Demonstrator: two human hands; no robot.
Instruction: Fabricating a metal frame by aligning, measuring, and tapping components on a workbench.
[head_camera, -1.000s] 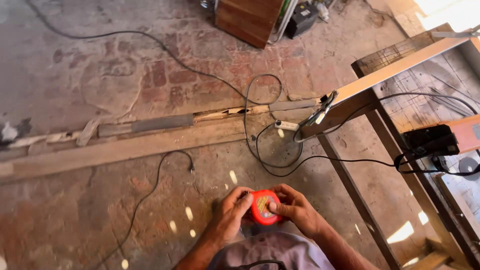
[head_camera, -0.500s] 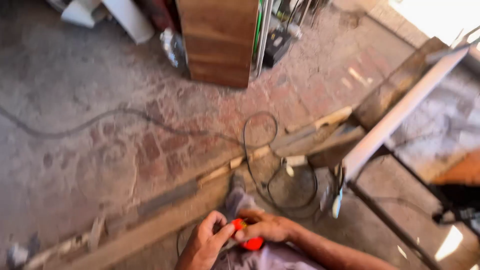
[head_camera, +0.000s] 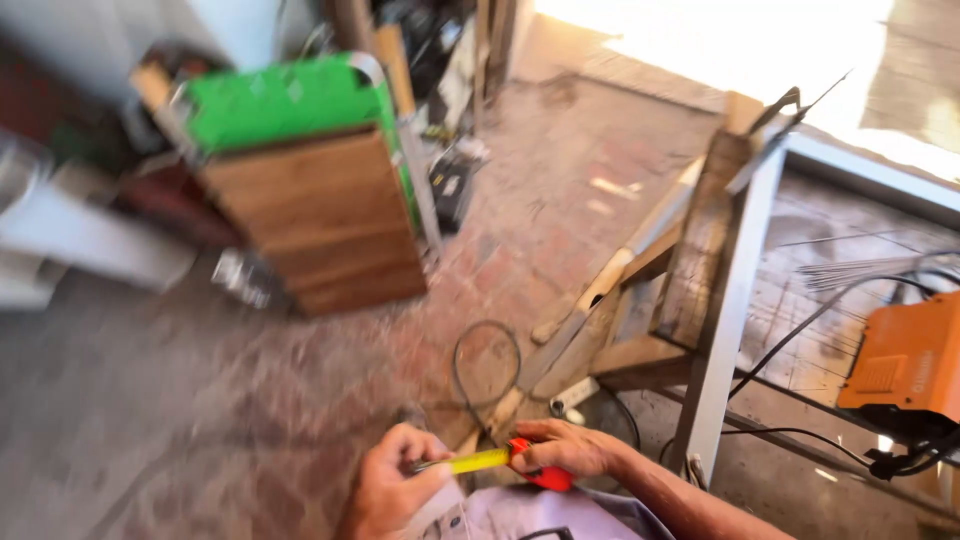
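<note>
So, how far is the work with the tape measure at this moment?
The right hand holds the red tape measure; the left hand has pulled out a short length of yellow blade. In hand: pulling it. The blade lies against nothing yet.

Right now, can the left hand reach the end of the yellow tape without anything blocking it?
Yes, it seems so. The left hand already pinches the end of the yellow tape, drawn out from the red tape measure that the right hand holds. Nothing lies between them.
</note>
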